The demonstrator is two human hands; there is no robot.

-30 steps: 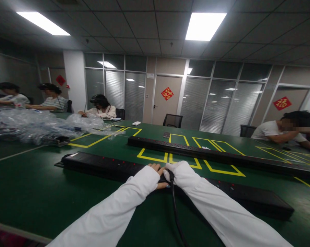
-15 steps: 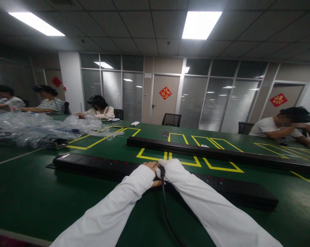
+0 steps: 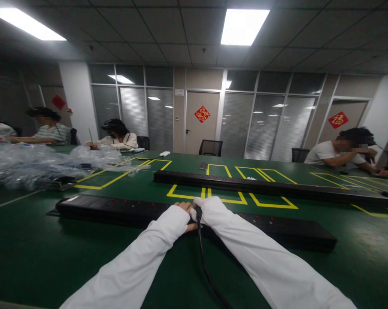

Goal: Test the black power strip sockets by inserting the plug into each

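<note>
On the near side of the green table (image 3: 84, 257), we list one long black power strip (image 3: 116, 210), lying flat, its top dotted with red points. At its mid-length: left hand (image 3: 185, 209), laid over the strip, thumb apart from the fingers; how firmly it grips, we cannot tell. Just beside it: right hand (image 3: 198, 203), fingers closed round a black connector (image 3: 198, 213), whose cable (image 3: 203, 253) runs towards us. Whether connector and strip meet is hidden from us. Behind: a second power strip (image 3: 245, 184), crossing yellow tape outlines (image 3: 274, 206). Beyond: one small dark flat object (image 3: 203, 165); one slim white box (image 3: 165, 153). Leftward: a heap of clear plastic packaging (image 3: 46, 163). Around the table: persons in a striped top (image 3: 52, 132), a pale top (image 3: 126, 140) and a white top (image 3: 324, 153). Farthest: one dark chair (image 3: 210, 148); a door (image 3: 198, 139) bearing a red diamond sign (image 3: 202, 114).
</note>
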